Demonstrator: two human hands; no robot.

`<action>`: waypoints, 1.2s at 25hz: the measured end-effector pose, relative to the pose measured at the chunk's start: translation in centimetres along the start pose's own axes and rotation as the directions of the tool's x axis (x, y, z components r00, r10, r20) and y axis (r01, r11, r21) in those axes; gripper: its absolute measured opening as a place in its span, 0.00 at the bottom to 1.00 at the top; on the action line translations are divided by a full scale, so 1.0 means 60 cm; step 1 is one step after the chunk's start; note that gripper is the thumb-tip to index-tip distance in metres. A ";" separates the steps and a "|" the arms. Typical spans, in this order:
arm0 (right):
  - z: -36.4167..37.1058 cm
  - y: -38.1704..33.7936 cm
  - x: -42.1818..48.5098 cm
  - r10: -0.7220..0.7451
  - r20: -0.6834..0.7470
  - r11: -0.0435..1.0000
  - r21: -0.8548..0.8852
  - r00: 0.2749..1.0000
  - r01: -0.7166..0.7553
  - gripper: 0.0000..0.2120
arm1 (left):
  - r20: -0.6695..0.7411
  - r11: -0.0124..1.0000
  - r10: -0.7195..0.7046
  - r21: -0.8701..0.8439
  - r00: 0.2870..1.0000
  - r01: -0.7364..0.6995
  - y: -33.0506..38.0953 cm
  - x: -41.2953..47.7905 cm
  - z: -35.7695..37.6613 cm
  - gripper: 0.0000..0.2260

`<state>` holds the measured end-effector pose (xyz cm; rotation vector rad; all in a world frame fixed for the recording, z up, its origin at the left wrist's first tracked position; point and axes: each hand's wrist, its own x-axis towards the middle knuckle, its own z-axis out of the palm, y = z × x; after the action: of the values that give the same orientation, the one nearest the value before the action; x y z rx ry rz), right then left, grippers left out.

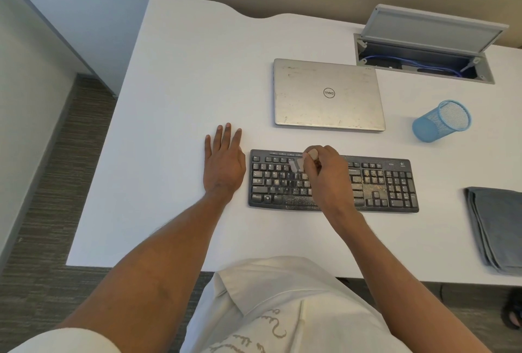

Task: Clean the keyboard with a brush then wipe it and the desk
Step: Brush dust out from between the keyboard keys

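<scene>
Keyboard sits near desk front edge, right hand brushing.

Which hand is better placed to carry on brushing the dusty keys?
Right. The right hand holds the small pale brush over the black keyboard; the left hand lies flat on the white desk beside it.

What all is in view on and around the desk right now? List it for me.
desk: one, white, fills the frame
keyboard: one, black, dusty, near centre
brush: one, pale, blurred, over the keys
laptop: one, silver, closed, behind the keyboard
mesh cup: one, blue, tipped over, right
cloth: one, grey, folded, right edge
cable box: one, grey, lid open, far right
left hand: flat on the desk, left of the keyboard
right hand: holding the brush
</scene>
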<state>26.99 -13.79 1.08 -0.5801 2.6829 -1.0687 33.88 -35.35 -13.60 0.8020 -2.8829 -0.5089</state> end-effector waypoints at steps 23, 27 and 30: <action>-0.008 -0.022 0.046 -0.065 0.222 0.740 -0.643 0.973 0.196 0.11 | -0.017 1.000 0.003 -0.017 1.000 -0.003 0.002 -0.001 -0.002 0.25; 0.003 -0.041 0.050 -0.099 0.234 0.774 -0.592 0.967 0.223 0.09 | -0.019 1.000 0.008 -0.015 1.000 -0.008 0.002 -0.002 -0.002 0.25; 0.036 -0.061 0.052 -0.135 0.321 0.860 -0.432 0.937 0.272 0.08 | -0.022 1.000 0.007 -0.016 1.000 -0.007 0.001 -0.001 -0.001 0.25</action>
<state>25.92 -18.86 1.97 -1.0384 2.6580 -0.3112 33.93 -35.31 -13.55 0.7903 -2.8568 -0.5180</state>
